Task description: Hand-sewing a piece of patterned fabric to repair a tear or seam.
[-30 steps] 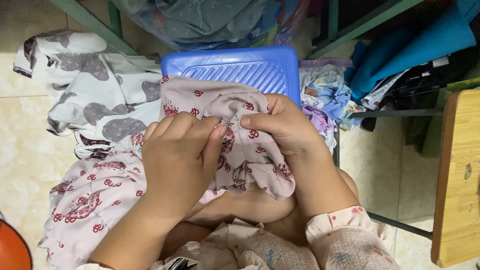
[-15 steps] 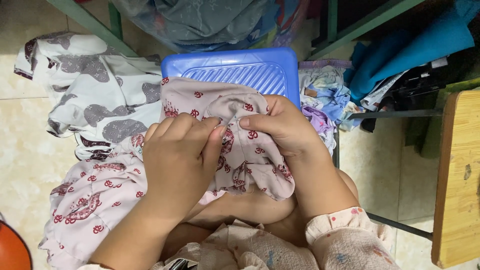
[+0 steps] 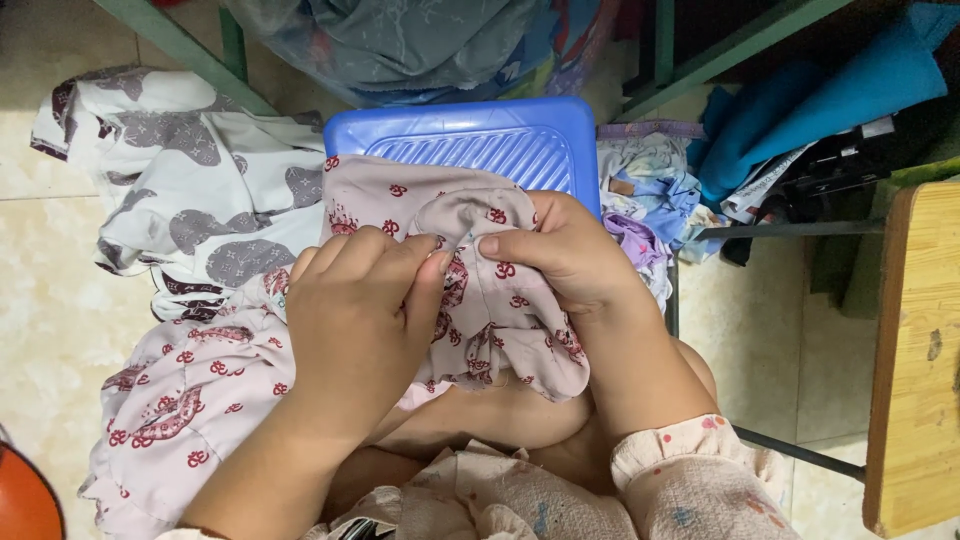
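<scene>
A pale pink cloth with dark red prints [image 3: 480, 320] lies over my knees and over the front of a blue ribbed plastic lid [image 3: 470, 140]. My left hand [image 3: 365, 310] pinches a fold of this cloth between thumb and fingers. Opposite it, my right hand [image 3: 560, 250] grips the same bunched fold from the right, thumb tip close to my left fingers. The rest of the cloth spills down to the floor at the left [image 3: 180, 400].
A white garment with grey and maroon shapes [image 3: 190, 190] lies on the tiled floor at the left. Crumpled clothes [image 3: 640, 190] sit right of the lid, blue fabric [image 3: 840, 100] beyond. A wooden board [image 3: 915, 350] stands at the right; green metal legs [image 3: 190, 55] cross the top.
Both hands hold the same fold as before; the fingers have shifted only slightly and the cloth bunch between them looks a little more gathered.
</scene>
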